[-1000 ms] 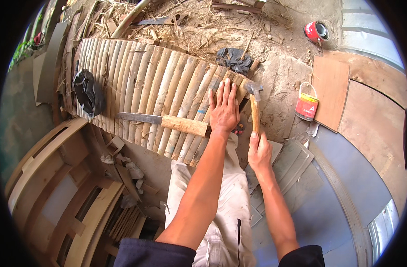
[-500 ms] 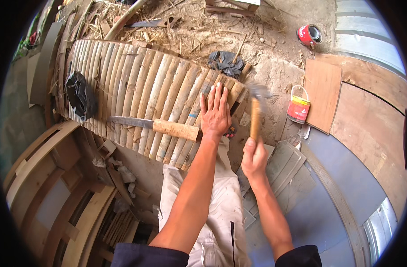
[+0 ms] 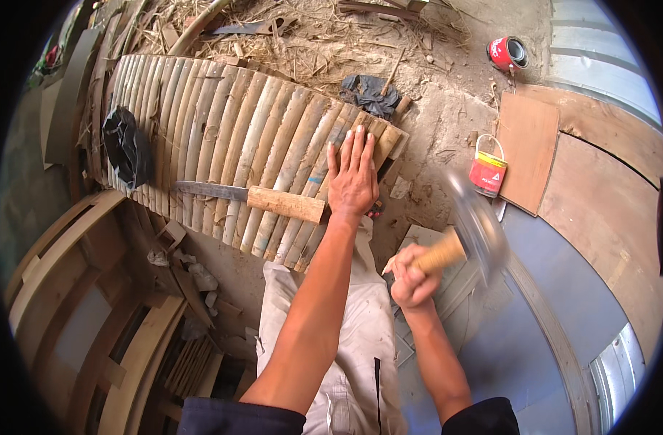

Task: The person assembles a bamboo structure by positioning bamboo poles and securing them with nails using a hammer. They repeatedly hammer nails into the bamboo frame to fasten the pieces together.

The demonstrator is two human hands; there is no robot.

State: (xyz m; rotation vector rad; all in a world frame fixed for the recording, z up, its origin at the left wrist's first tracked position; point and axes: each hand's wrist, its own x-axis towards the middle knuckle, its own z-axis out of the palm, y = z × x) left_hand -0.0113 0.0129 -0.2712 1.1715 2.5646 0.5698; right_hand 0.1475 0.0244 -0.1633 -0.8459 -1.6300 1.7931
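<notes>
Flat on the right end of a slatted bamboo bench top (image 3: 223, 138) lies my left hand (image 3: 353, 177), its fingers stretched out and pressing on the poles. My right hand (image 3: 413, 278) is closed round the wooden handle of a hammer (image 3: 444, 254), raised clear of the bench on the right. The hammer's metal head is smeared by motion. Just left of my left hand, a long knife (image 3: 281, 203) with a thick wooden handle rests across the poles, its blade pointing left. A crumpled black plastic bag (image 3: 127, 148) sits on the bench's left end.
Another black plastic piece (image 3: 371, 94) lies by the bench's far edge. To the right stand a red and yellow paint can (image 3: 487, 174) with a handle and a red can (image 3: 499, 54). Plywood sheets (image 3: 527, 148) lean there. A wooden frame (image 3: 139, 362) is at lower left; a saw (image 3: 248, 29) lies among shavings.
My right hand has swung the hammer back, its head moving right and nearer to me, away from the bench's end. My left hand has stayed flat on the poles.
</notes>
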